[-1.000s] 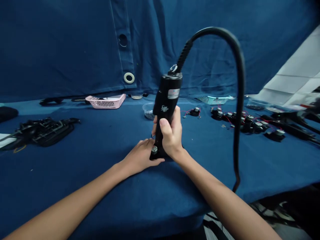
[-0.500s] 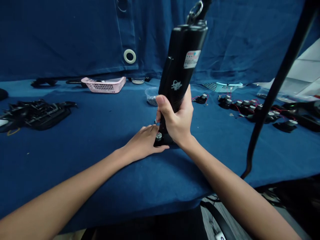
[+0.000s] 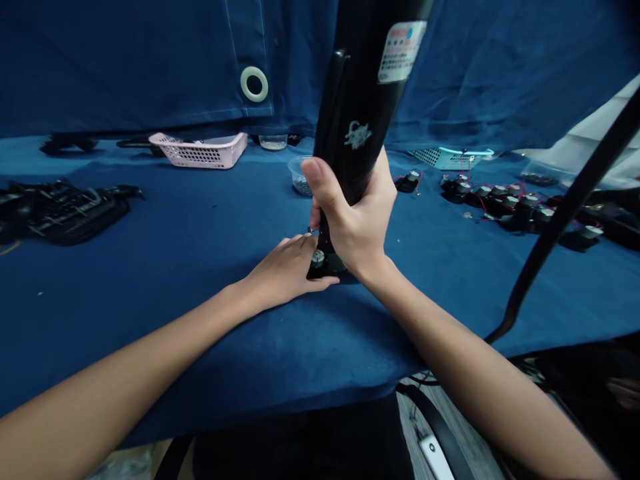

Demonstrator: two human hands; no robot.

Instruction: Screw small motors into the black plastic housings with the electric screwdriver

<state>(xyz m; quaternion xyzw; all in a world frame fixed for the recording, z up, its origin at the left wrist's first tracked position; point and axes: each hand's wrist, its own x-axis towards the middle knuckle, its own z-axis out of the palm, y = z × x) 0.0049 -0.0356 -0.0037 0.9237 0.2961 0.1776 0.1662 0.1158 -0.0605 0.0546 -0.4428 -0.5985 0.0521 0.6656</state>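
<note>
A black cylindrical power tool (image 3: 357, 100) with a white label stands nearly upright, leaning a little to the right. My right hand (image 3: 353, 220) is closed round its lower part, thumb along the near side. The tool's lower end meets a small black part (image 3: 330, 267) with a round silvery piece on it, lying on the blue cloth. My left hand (image 3: 290, 273) rests on the cloth and holds that part from the left, its thumb along the near edge. Its other fingertips are partly hidden behind the part and the tool.
Behind the tool is a clear tub (image 3: 300, 183) of small dark pieces. A pink basket (image 3: 200, 152) and a teal basket (image 3: 453, 159) stand at the back. Black parts (image 3: 70, 210) lie left; wired parts (image 3: 500, 200) lie right, near a black cable (image 3: 550, 233).
The view has shifted, so the tool looks larger and its top now runs out of frame. Both hands keep the same hold on the tool and the black part.
</note>
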